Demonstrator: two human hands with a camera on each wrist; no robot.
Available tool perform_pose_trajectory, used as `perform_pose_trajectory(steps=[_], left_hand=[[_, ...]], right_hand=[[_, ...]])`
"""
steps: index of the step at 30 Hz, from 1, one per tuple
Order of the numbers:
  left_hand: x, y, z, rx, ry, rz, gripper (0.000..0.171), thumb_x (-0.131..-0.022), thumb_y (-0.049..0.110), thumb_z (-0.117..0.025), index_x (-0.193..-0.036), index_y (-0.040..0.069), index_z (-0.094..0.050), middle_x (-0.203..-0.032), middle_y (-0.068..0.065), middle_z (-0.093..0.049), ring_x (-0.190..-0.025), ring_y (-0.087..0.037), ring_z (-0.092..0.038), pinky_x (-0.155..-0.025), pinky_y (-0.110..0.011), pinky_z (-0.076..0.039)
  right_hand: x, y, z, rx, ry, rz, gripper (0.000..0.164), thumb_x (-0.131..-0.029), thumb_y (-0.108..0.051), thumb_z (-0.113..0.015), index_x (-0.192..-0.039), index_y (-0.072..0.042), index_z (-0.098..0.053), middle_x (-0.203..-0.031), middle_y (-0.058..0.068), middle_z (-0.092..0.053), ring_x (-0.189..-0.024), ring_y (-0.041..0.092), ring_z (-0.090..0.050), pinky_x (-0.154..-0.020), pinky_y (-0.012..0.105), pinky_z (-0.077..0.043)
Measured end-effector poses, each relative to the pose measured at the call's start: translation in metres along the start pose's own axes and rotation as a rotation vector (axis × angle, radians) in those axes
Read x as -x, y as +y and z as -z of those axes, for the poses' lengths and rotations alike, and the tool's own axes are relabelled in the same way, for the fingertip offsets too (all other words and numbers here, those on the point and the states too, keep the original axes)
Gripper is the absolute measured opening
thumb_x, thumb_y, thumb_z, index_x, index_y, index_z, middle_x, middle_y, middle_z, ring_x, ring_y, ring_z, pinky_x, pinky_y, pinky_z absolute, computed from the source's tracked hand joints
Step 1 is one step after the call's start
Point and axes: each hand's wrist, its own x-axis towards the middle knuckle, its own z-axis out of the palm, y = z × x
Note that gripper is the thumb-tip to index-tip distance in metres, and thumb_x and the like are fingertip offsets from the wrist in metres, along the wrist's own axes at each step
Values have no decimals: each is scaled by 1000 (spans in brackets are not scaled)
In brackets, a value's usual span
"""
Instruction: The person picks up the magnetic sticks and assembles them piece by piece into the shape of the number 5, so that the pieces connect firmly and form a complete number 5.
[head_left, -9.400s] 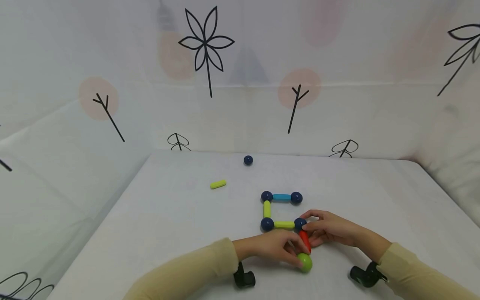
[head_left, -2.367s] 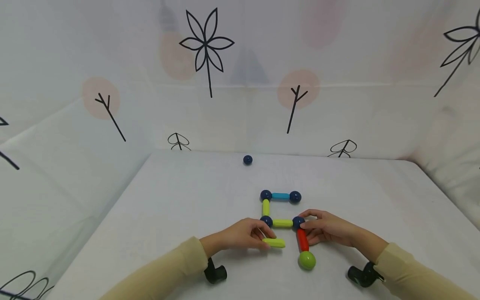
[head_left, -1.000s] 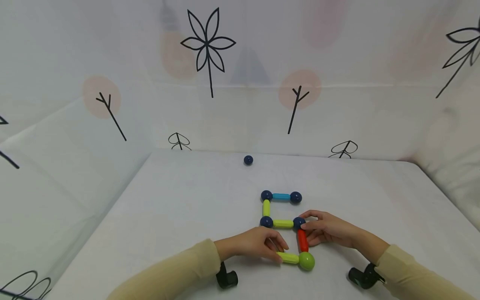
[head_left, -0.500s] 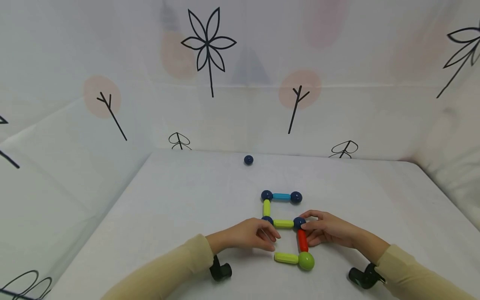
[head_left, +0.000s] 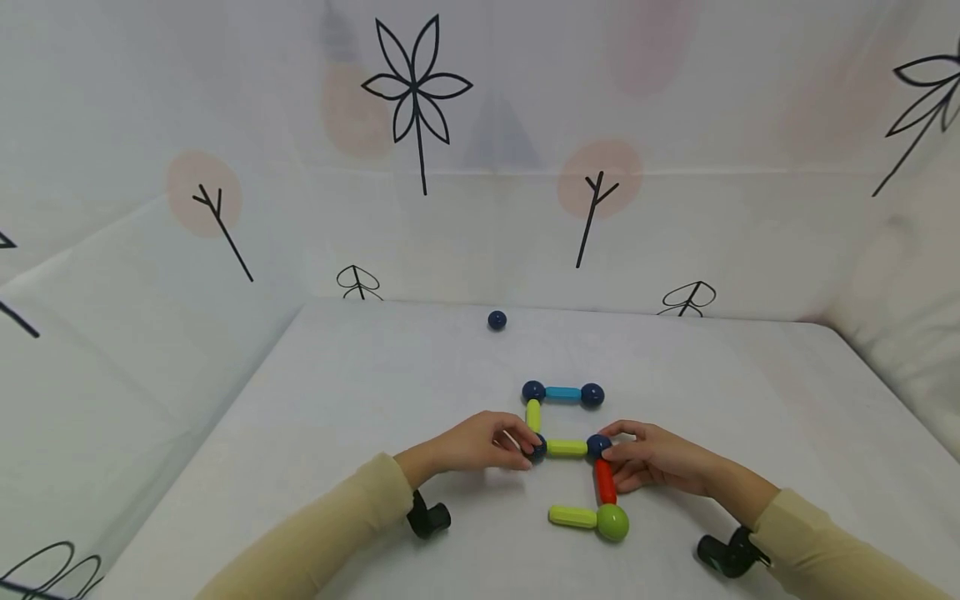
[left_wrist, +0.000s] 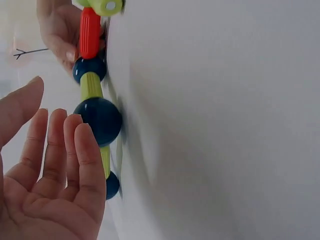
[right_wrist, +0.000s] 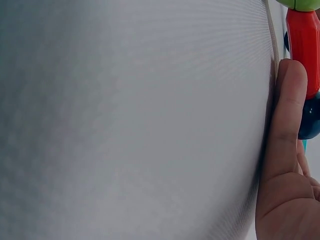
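Note:
A chain of magnetic-looking balls and rods lies on the white table. My left hand (head_left: 480, 442) is at the dark blue ball (left_wrist: 101, 121) of its left corner; in the left wrist view the fingers are fairly straight with the thumb apart. My right hand (head_left: 667, 457) holds the other dark blue ball (head_left: 597, 447) between thumb and fingers. A lime rod (head_left: 567, 448) joins these balls. From the right-hand ball, a red rod (head_left: 605, 482) runs to a green ball (head_left: 612, 522). Another lime rod (head_left: 573, 517) extends left from the green ball, its left end bare.
Farther back, a lime rod (head_left: 533, 414) leads to a dark blue ball (head_left: 533, 392), then a blue rod (head_left: 563, 393) and another dark blue ball (head_left: 592, 395). A loose dark blue ball (head_left: 497, 320) sits near the table's back edge. Patterned cloth walls surround the table.
The loose lime rod from the back left was picked up by my left hand, set against the green ball and released. That hand then moved back-left to the corner ball. My right hand stays put.

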Motion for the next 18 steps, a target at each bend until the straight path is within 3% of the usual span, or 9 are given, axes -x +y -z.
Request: perform_pose_trajectory(steps=[7,18], left_hand=[[-2,-5,13,-12,51,7,27,-91,10,-74,-117,8,-67,-103,2,-66,-93,-11,-65,-79,-25,-55],[-7,-16,32,-68,144,39,30,-92,15,-73,-121,8,-67,-106,2,-67,-96,-12,-64,-76,-25,-52]], right_hand=[[1,-1,-1,32,3,1,59,-94,-10,-66,-140,6,-33,-100,14,-67,-75,17,-68,-76,27,-58],[0,0,-2,56,23,4,59,-94,-11,-68,-140,6,-35,-97,12,-68,-74,17,-68,-75,27,-58]])
